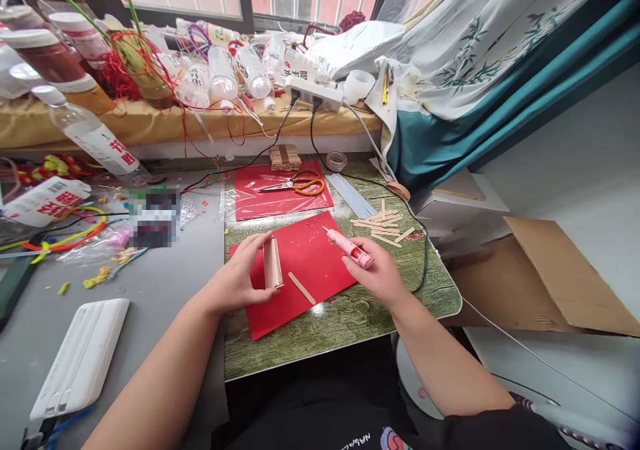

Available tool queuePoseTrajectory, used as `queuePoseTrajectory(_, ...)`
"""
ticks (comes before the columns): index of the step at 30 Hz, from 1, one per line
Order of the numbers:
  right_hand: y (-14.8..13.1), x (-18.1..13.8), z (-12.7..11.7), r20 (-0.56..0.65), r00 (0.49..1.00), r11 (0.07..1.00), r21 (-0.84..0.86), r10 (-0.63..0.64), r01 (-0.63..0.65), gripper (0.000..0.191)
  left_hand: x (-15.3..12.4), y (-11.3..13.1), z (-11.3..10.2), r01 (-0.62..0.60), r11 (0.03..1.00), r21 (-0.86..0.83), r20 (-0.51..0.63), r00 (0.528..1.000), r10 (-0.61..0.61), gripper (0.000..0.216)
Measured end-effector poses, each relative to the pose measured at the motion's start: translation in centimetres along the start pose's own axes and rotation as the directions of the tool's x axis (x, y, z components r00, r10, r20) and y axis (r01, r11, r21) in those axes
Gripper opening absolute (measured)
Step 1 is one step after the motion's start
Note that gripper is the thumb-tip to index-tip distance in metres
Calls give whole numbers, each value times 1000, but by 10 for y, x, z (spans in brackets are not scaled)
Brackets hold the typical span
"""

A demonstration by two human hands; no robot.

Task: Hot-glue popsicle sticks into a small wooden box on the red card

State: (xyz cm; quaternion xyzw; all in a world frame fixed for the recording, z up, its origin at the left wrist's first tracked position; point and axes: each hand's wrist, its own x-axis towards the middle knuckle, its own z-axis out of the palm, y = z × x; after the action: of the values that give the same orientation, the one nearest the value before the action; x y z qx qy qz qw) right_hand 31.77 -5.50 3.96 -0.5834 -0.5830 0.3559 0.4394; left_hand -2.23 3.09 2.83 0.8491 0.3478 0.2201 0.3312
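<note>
The left fingers (254, 243) gripped a wooden-stick assembly (273, 263), the right fingers (356, 271) clasped a pink pen-shaped tool (351, 247), and a loose stick (302, 289) lay between them.

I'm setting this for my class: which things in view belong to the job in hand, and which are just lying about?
Likely belonging:
stick assembly, in the left hand
pink pen-like tool, in the right hand
nearer red sheet
single stick on it
loose stick pile

Seemingly lying about:
white power bank
tilted bottle
cardboard box
</note>
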Motion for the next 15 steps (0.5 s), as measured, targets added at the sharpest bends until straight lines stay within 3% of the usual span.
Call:
queuePoseTrajectory(4,-20,10,19,211,965,943,261,154,-208,37,-1,4,0,-12,1000,13,26,1000,11,102)
queuePoseTrajectory(7,-29,18,29,335,918,894,312,212,-320,46,-1,7,0,-10,1000,12,31,999,9,102)
queuePoseTrajectory(15,-20,18,52,364,896,876,306,255,-374,40,-2,8,0,-21,999,29,40,999,20,101)
